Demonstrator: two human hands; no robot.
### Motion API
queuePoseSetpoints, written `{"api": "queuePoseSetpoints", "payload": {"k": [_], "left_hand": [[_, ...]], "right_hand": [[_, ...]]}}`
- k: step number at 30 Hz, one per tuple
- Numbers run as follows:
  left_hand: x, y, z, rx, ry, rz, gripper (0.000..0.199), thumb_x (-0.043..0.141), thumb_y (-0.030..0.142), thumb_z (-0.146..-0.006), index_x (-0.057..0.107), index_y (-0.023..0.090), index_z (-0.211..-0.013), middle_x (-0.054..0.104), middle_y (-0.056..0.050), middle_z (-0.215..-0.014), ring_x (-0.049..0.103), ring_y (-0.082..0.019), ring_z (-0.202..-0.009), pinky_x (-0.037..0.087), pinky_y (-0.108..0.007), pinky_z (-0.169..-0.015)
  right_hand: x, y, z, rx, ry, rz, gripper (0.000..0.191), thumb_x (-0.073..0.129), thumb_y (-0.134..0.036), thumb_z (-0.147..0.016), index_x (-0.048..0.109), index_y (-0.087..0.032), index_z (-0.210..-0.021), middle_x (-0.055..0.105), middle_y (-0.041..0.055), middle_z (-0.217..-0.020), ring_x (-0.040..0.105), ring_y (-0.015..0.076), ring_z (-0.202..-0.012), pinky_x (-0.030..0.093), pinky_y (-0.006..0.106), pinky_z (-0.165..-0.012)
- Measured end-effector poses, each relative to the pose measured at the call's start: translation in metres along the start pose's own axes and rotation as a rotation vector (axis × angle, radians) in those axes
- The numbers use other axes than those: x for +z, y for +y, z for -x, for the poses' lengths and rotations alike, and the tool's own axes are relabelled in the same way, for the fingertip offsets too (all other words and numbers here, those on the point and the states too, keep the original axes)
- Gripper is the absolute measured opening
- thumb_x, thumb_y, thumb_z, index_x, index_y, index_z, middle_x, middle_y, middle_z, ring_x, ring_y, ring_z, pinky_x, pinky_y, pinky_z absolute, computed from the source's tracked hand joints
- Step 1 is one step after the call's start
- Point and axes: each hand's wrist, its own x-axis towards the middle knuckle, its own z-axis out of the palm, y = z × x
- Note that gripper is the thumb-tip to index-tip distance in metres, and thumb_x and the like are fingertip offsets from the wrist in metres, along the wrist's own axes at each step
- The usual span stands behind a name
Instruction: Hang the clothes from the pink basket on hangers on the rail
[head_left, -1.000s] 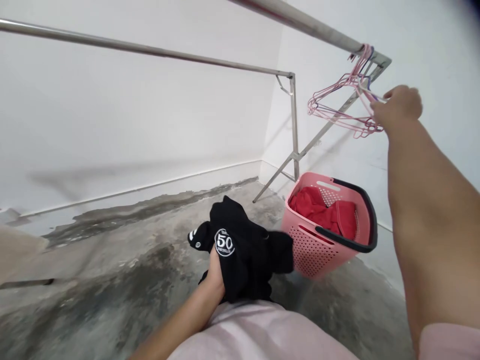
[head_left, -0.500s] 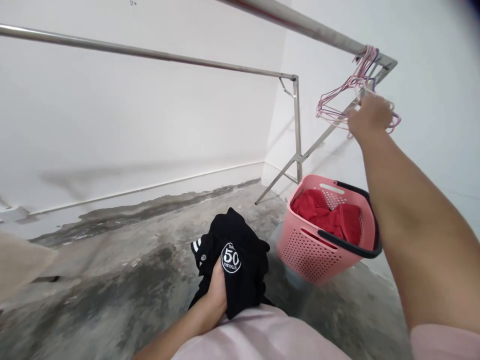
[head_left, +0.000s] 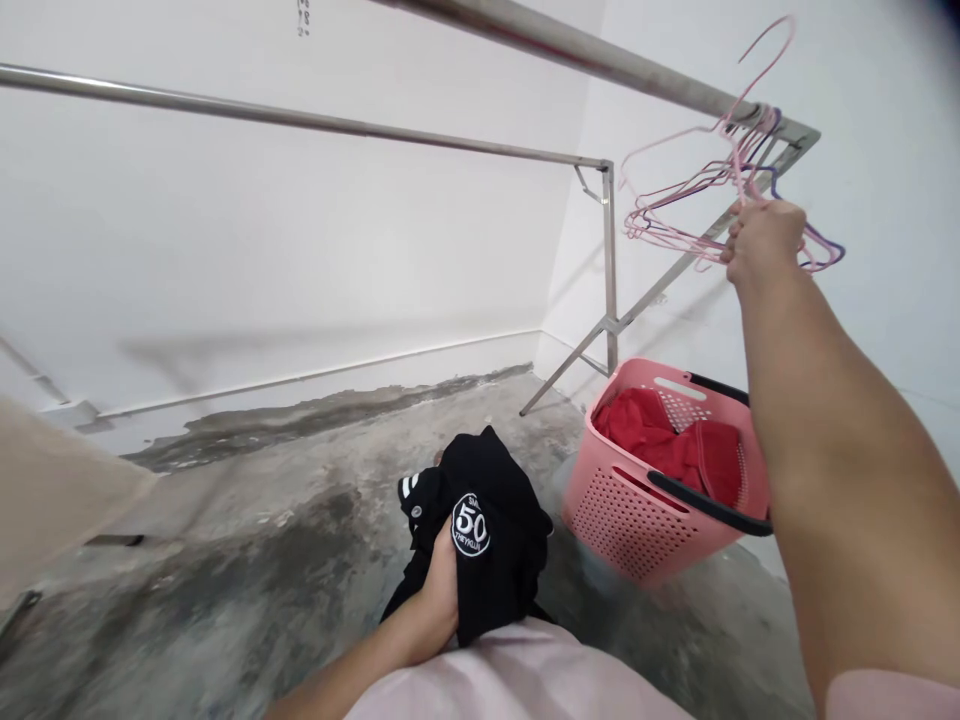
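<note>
My left hand [head_left: 442, 575] grips a bunched black garment [head_left: 504, 540] with a round white "50" patch, held low in front of my body. Part of that hand is hidden by the cloth. At the upper right, my right hand [head_left: 766, 238] is closed on a pink wire hanger [head_left: 675, 138], whose hook stands free above the rail. Several more pink and purple hangers [head_left: 679, 240] hang from the end of the rail, just behind the fingers.
A metal rack [head_left: 609, 255] runs across the top, with a slanting leg at the right. Below it sits a pink basket [head_left: 622, 515] with a black handle and red cloth [head_left: 675, 440]. A beige surface [head_left: 60, 490] juts in at left.
My right hand has pulled one pink hanger up and off the rail, its hook now clear of the others. My left hand still holds the black garment.
</note>
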Motion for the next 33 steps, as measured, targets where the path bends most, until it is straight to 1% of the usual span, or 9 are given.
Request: {"api": "queuePoseSetpoints", "payload": {"k": [4,8,10,13,16,21,25,29,33], "left_hand": [[-0.004,0.0,-0.008,0.053,0.04,-0.02,0.009,0.067,0.018,-0.082,0.075,0.017,-0.085,0.075,0.001,-0.077,0.07,-0.015,-0.076,0.051,-0.027,-0.102],[0.002,0.005,-0.014,0.157,0.027,-0.065,0.023,0.069,0.027,-0.082,0.075,0.014,-0.1,0.076,-0.002,-0.079,0.072,-0.019,-0.085,0.046,-0.034,-0.109],[0.005,0.011,-0.018,0.324,0.029,-0.121,0.032,0.073,0.031,-0.079,0.074,0.014,-0.106,0.078,-0.005,-0.089,0.071,-0.023,-0.1,0.042,-0.038,-0.112],[0.002,0.023,-0.022,0.515,0.055,-0.257,0.034,0.075,0.031,-0.077,0.073,0.017,-0.108,0.077,-0.006,-0.103,0.064,-0.026,-0.119,0.036,-0.041,-0.118],[-0.006,0.034,-0.021,0.608,0.056,-0.437,0.028,0.074,0.027,-0.077,0.074,0.022,-0.105,0.074,-0.004,-0.112,0.056,-0.026,-0.131,0.028,-0.041,-0.122],[-0.014,0.039,-0.012,0.644,0.028,-0.641,0.022,0.078,0.032,-0.075,0.076,0.022,-0.095,0.072,-0.005,-0.117,0.049,-0.029,-0.137,0.023,-0.039,-0.125],[-0.015,0.029,-0.008,0.575,-0.048,-0.808,0.037,0.077,0.044,-0.075,0.074,0.018,-0.102,0.073,-0.009,-0.115,0.054,-0.031,-0.131,0.03,-0.044,-0.122],[-0.014,0.016,-0.011,0.397,-0.206,-0.869,0.035,0.086,0.03,-0.064,0.074,0.02,-0.095,0.076,-0.007,-0.102,0.06,-0.032,-0.124,0.037,-0.042,-0.117],[-0.009,0.01,-0.021,0.272,-0.244,-0.804,0.036,0.085,0.008,-0.054,0.074,0.022,-0.085,0.076,-0.006,-0.102,0.054,-0.033,-0.131,0.038,-0.041,-0.116]], "right_hand": [[-0.001,-0.002,0.053,0.099,-0.096,-0.161,0.021,0.032,-0.003,-0.093,0.05,-0.013,-0.088,0.036,-0.0112,-0.055,0.021,-0.0018,-0.039,0.01,0.025,-0.051],[-0.018,0.026,0.167,-0.102,-0.264,-0.474,0.015,0.051,-0.004,-0.085,0.052,-0.018,-0.092,0.043,-0.0091,-0.051,0.032,0.003,-0.036,0.016,0.022,-0.043],[-0.027,0.044,0.227,-0.123,-0.436,-0.573,0.035,0.069,-0.006,-0.069,0.055,-0.021,-0.096,0.051,-0.0079,-0.054,0.039,0.0075,-0.037,0.024,0.022,-0.037],[-0.029,0.072,0.3,0.168,-0.759,-0.58,0.05,0.079,-0.012,-0.061,0.06,-0.022,-0.105,0.06,-0.0047,-0.062,0.041,0.0081,-0.037,0.03,0.024,-0.036],[-0.015,0.094,0.347,0.37,-0.881,-0.508,0.034,0.083,-0.024,-0.063,0.065,-0.017,-0.09,0.055,-0.0028,-0.057,0.034,0.0046,-0.036,0.02,0.021,-0.035],[-0.007,0.109,0.383,0.572,-0.981,-0.493,0.03,0.086,-0.031,-0.061,0.065,-0.02,-0.079,0.038,-0.0068,-0.048,0.027,0.003,-0.037,0.016,0.019,-0.038],[-0.021,0.112,0.388,0.579,-0.985,-0.462,0.03,0.083,-0.033,-0.065,0.067,-0.019,-0.085,0.044,-0.0044,-0.056,0.031,0.0033,-0.042,0.018,0.019,-0.039],[-0.033,0.113,0.389,0.516,-1.007,-0.39,0.031,0.082,-0.035,-0.068,0.068,-0.019,-0.091,0.048,-0.0032,-0.064,0.035,0.0037,-0.047,0.021,0.018,-0.04],[-0.041,0.107,0.391,0.375,-0.971,-0.384,0.03,0.08,-0.032,-0.073,0.065,-0.021,-0.097,0.047,-0.0032,-0.065,0.038,0.006,-0.051,0.027,0.019,-0.042]]}}
